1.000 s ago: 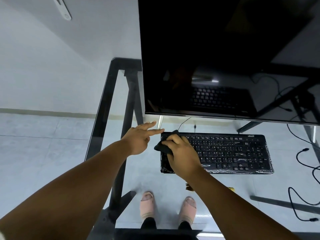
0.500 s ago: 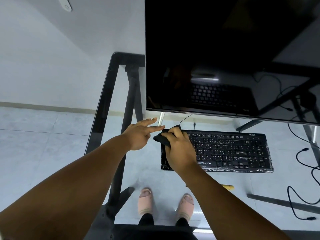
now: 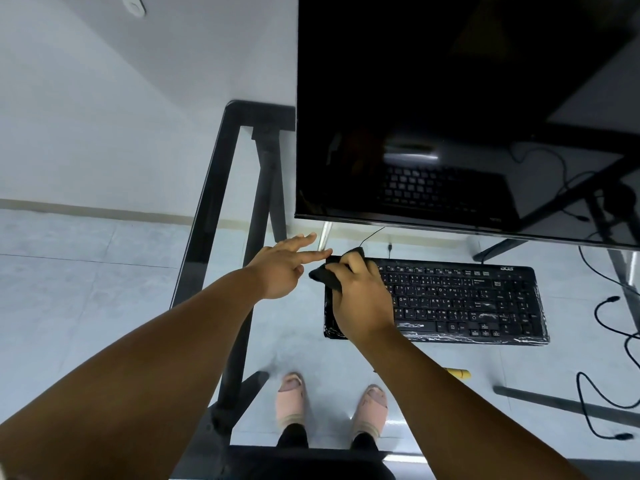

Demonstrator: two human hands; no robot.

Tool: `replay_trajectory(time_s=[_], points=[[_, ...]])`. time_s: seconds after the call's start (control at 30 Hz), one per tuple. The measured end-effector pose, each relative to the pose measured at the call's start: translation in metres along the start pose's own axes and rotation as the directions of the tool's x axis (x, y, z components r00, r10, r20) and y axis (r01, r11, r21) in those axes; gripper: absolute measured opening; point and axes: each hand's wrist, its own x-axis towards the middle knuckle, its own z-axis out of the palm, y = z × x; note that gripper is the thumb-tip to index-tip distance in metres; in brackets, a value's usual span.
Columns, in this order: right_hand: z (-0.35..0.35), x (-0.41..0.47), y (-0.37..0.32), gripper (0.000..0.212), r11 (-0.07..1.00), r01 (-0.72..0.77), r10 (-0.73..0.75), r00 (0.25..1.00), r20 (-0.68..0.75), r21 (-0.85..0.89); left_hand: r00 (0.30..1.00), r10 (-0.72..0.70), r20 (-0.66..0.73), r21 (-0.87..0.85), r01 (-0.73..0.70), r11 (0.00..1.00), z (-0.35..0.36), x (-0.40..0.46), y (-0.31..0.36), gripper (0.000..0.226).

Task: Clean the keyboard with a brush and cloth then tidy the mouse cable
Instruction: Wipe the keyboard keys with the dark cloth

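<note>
Our right hand (image 3: 363, 299) curls its fingers around a bunched black cloth (image 3: 325, 277) at the far-left corner of the black plastic-wrapped keyboard (image 3: 460, 299), which lies on the glass desk (image 3: 301, 348) under the dark monitor (image 3: 467, 116). Left hand (image 3: 284, 268) hovers just beside, fingers straight and slightly spread, holding nothing. Wiping step, we judge: drag the cloth along key rows left to right with light pressure, and steady the keyboard edge with the free hand. No containers visible. Mouse not visible; loose black cables (image 3: 602, 393) on the floor at right.
</note>
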Motion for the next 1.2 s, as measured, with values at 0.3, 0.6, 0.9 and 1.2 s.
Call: replay_trajectory(time_s=[0.3,0.6,0.9,1.2], points=[[-0.003,0.006,0.004,0.03,0.999,0.036,-0.035,0.999,0.039,-0.028,1.0,0.0,0.027,0.017,-0.001,1.0,-0.004,0.0,0.001,0.062],[-0.009,-0.013,0.002,0.03,0.994,0.1,-0.094,0.989,0.113,-0.05,1.0,0.009,0.026,-0.003,-0.009,1.0,-0.004,0.0,0.001,0.062],[-0.007,-0.001,0.012,0.036,0.99,0.128,-0.132,0.989,0.07,0.055,0.999,0.022,0.035,0.039,-0.023,0.999,-0.004,-0.002,0.001,0.061],[-0.013,-0.006,0.013,0.037,0.974,0.227,-0.225,0.965,0.136,-0.002,1.0,0.022,0.019,0.003,-0.022,1.0,-0.005,-0.001,0.0,0.059]])
